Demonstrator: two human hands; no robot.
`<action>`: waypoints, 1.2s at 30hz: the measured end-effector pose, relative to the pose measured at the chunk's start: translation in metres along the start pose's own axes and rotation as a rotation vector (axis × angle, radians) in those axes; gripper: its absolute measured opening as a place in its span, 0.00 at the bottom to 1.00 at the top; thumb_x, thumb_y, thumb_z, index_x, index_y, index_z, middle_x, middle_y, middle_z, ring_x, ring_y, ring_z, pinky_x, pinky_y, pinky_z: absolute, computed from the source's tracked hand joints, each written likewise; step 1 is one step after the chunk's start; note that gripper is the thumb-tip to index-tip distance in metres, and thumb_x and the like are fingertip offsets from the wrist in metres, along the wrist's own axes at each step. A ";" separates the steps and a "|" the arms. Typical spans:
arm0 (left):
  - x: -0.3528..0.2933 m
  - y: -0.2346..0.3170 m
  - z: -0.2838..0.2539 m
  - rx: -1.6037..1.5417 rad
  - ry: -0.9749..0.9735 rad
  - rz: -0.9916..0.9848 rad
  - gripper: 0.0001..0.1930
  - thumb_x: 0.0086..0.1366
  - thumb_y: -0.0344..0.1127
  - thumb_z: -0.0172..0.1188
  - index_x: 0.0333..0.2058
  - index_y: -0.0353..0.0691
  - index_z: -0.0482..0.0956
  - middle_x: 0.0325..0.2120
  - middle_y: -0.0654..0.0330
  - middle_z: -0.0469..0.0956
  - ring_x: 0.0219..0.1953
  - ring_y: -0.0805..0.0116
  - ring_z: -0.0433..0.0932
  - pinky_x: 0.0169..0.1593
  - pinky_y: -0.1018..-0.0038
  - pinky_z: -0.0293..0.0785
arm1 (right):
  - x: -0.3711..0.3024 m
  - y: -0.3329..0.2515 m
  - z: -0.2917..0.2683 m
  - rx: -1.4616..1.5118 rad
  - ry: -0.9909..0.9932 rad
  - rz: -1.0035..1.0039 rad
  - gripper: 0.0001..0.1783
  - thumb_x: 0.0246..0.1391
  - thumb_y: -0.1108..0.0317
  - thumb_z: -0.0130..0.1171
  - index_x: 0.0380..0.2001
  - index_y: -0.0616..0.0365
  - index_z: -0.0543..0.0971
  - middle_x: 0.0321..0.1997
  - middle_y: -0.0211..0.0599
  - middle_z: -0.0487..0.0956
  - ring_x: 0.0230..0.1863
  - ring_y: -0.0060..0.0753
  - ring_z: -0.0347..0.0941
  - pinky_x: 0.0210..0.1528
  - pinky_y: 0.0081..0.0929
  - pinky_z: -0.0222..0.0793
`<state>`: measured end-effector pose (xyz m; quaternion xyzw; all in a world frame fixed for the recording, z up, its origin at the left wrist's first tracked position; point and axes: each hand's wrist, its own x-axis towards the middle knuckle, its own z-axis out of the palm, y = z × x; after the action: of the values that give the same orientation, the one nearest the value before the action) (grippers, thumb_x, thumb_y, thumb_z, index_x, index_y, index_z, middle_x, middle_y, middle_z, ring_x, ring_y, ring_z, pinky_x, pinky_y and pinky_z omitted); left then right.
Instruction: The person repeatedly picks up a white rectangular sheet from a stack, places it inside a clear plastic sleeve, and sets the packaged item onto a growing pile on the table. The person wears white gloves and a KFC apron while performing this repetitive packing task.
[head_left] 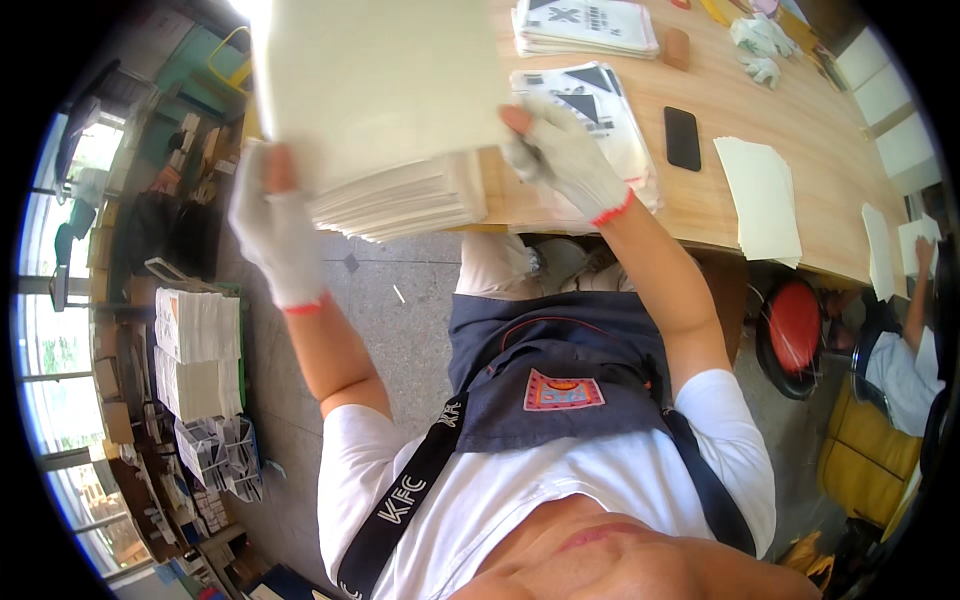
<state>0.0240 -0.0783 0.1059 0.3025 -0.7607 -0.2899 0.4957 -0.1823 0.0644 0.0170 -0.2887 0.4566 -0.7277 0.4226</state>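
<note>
I hold a thick stack of cream paper sheets (pixel 385 110) up in front of me, tilted, its layered edge facing down. My left hand (pixel 272 228), in a white knit glove with a red cuff, grips the stack's left side. My right hand (pixel 565 155), gloved the same way, grips its right side with the thumb on top. The stack hangs partly over the edge of a wooden table (pixel 745 110) and partly over the floor. I wear a white shirt and a dark apron.
On the table lie printed sheet stacks (pixel 585 25), a black phone (pixel 682 138), a cream paper pile (pixel 760 195) and spare gloves (pixel 760 45). More paper stacks (pixel 195 350) stand on the floor at left. A red stool (pixel 795 325) and another person (pixel 905 350) are at right.
</note>
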 end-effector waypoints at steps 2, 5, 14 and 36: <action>0.029 -0.028 -0.028 0.134 -0.033 0.022 0.16 0.58 0.26 0.44 0.44 0.32 0.74 0.29 0.58 0.78 0.32 0.76 0.74 0.34 0.81 0.68 | 0.015 -0.016 0.035 -0.090 -0.053 -0.008 0.15 0.56 0.57 0.55 0.22 0.53 0.72 0.14 0.25 0.69 0.13 0.15 0.61 0.15 0.14 0.54; 0.042 -0.054 -0.045 0.611 -0.201 -0.001 0.19 0.53 0.34 0.44 0.43 0.39 0.77 0.25 0.53 0.76 0.28 0.72 0.73 0.36 0.76 0.68 | 0.027 -0.021 0.053 -0.221 -0.137 0.147 0.16 0.56 0.56 0.55 0.20 0.53 0.71 0.13 0.24 0.70 0.13 0.14 0.61 0.15 0.13 0.54; -0.059 -0.175 0.005 -0.584 0.374 -0.391 0.20 0.68 0.37 0.43 0.54 0.32 0.64 0.50 0.46 0.68 0.51 0.59 0.69 0.53 0.65 0.66 | -0.041 0.038 -0.029 0.108 0.049 0.085 0.13 0.60 0.60 0.50 0.29 0.56 0.75 0.17 0.26 0.73 0.15 0.17 0.67 0.15 0.15 0.60; -0.150 -0.095 0.296 0.341 -0.897 0.707 0.22 0.57 0.47 0.52 0.48 0.43 0.73 0.49 0.57 0.68 0.55 0.56 0.62 0.57 0.56 0.55 | -0.267 0.054 -0.378 0.203 1.108 0.189 0.19 0.58 0.51 0.48 0.37 0.57 0.69 0.27 0.39 0.76 0.19 0.28 0.72 0.15 0.20 0.69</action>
<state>-0.1864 0.0138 -0.1521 -0.0456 -0.9863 -0.0805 0.1369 -0.3413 0.4461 -0.1985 0.2202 0.5618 -0.7696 0.2088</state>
